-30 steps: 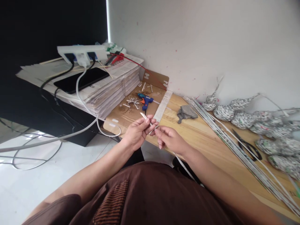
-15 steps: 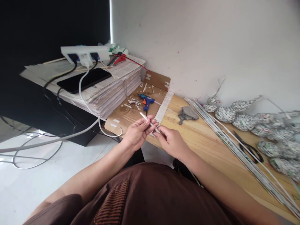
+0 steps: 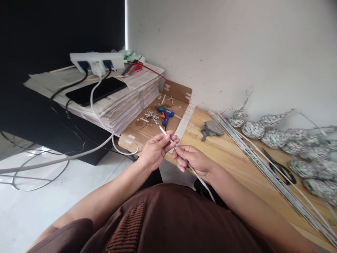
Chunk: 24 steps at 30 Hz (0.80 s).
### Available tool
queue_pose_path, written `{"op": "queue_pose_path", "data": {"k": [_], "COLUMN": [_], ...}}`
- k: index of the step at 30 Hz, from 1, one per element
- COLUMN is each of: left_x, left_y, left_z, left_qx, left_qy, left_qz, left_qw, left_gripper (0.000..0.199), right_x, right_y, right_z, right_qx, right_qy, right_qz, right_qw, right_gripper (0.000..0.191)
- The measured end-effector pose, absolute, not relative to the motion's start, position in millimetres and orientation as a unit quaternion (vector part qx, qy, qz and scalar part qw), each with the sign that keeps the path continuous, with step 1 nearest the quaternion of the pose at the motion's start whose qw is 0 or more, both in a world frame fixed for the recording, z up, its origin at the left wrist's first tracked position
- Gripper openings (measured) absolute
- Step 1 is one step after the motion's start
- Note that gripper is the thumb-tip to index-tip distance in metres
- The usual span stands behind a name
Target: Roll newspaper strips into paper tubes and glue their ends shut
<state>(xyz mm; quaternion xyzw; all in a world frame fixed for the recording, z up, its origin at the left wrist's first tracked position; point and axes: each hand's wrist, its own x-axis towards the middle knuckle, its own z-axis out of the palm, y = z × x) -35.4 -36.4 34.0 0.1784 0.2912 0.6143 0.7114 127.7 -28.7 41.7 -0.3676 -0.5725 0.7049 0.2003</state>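
Observation:
A thin rolled paper tube [image 3: 201, 181] runs diagonally through both hands, its pale pointed end sticking up past my left fingers. My left hand [image 3: 158, 146] is closed, pinching the tube near that end between thumb and fingers. Just to the right, my right hand [image 3: 193, 159] grips it lower down, and the tube's long tail slants from beneath that palm toward my lap. Beyond the fingertips lies a blue glue gun [image 3: 165, 115] on a cardboard sheet [image 3: 137, 130], beside scattered white paper scraps [image 3: 151, 115].
At left, a newspaper stack [image 3: 131, 102] carries a power strip [image 3: 97, 61] and a phone [image 3: 96, 91]. A grey cloth [image 3: 211, 129], long paper tubes [image 3: 252, 154], black scissors [image 3: 280, 168] and several woven paper gourds [image 3: 252, 129] lie on the wooden table [image 3: 231, 175].
My right hand has turned and slid slightly down the tube, away from the left fingers. The tube's tail now shows below it, and the tip looks narrower.

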Motion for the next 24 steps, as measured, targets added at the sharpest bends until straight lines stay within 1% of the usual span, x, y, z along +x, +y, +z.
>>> {"op": "queue_pose_path", "data": {"k": [1, 2, 3, 5, 7, 8, 9, 10, 13, 14, 15, 16, 19, 20, 21, 24], "left_x": [-35.8, -36.1, -36.6, -37.4, -38.2, -38.6, -39.0, -39.4, -40.8, -41.3, -41.8, -42.4, -44.8, -45.8, -47.0, -50.6], "left_y": [-36.6, -36.9, -37.1, -37.3, -37.3, -37.4, -37.4, -37.5, -37.9, -38.0, -38.0, -38.0, -38.1, -38.4, -38.7, -40.1], "left_z": [34.1, 34.3, 34.5, 34.5, 34.2, 34.2, 34.3, 34.5, 35.1, 34.9, 34.5, 33.8, 30.9, 30.3, 29.9, 30.9], "left_qx": [0.180, 0.180, 0.179, 0.174, 0.174, 0.174, 0.175, 0.174, 0.169, 0.168, 0.165, 0.163, 0.160, 0.160, 0.161, 0.166], "left_qy": [0.289, 0.289, 0.290, 0.295, 0.296, 0.296, 0.296, 0.296, 0.301, 0.302, 0.301, 0.299, 0.290, 0.289, 0.288, 0.289], "left_qz": [0.614, 0.615, 0.616, 0.620, 0.622, 0.623, 0.622, 0.622, 0.617, 0.616, 0.617, 0.619, 0.623, 0.621, 0.618, 0.610], "left_qw": [0.712, 0.712, 0.710, 0.706, 0.703, 0.703, 0.703, 0.704, 0.707, 0.708, 0.708, 0.708, 0.708, 0.711, 0.713, 0.719], "left_gripper": [0.016, 0.016, 0.015, 0.015, 0.014, 0.014, 0.013, 0.013, 0.013, 0.013, 0.013, 0.012, 0.012, 0.012, 0.013, 0.016], "right_x": [127.6, 127.4, 126.9, 125.0, 122.1, 120.5, 118.9, 117.5, 115.0, 114.6, 114.3, 113.9, 111.4, 110.2, 108.8, 105.3], "right_y": [-28.0, -27.8, -28.3, -30.8, -33.8, -34.8, -35.2, -34.9, -31.8, -31.0, -30.6, -30.7, -32.2, -32.3, -32.0, -28.4], "right_z": [41.8, 42.2, 42.7, 44.0, 44.5, 44.2, 43.4, 42.3, 39.2, 38.8, 38.9, 39.3, 41.5, 41.9, 41.9, 40.3], "right_qx": [-0.355, -0.358, -0.376, -0.423, -0.439, -0.438, -0.436, -0.431, -0.397, -0.390, -0.392, -0.402, -0.434, -0.434, -0.429, -0.383], "right_qy": [-0.557, -0.563, -0.593, -0.688, -0.762, -0.777, -0.778, -0.763, -0.666, -0.643, -0.641, -0.660, -0.732, -0.734, -0.719, -0.610], "right_qz": [0.727, 0.722, 0.686, 0.544, 0.398, 0.364, 0.368, 0.407, 0.595, 0.627, 0.627, 0.596, 0.445, 0.439, 0.472, 0.658], "right_qw": [0.186, 0.184, 0.192, 0.229, 0.262, 0.267, 0.265, 0.257, 0.213, 0.204, 0.205, 0.217, 0.278, 0.283, 0.275, 0.220], "right_gripper": [0.038, 0.038, 0.037, 0.033, 0.029, 0.029, 0.030, 0.033, 0.044, 0.045, 0.043, 0.040, 0.032, 0.032, 0.034, 0.039]}}
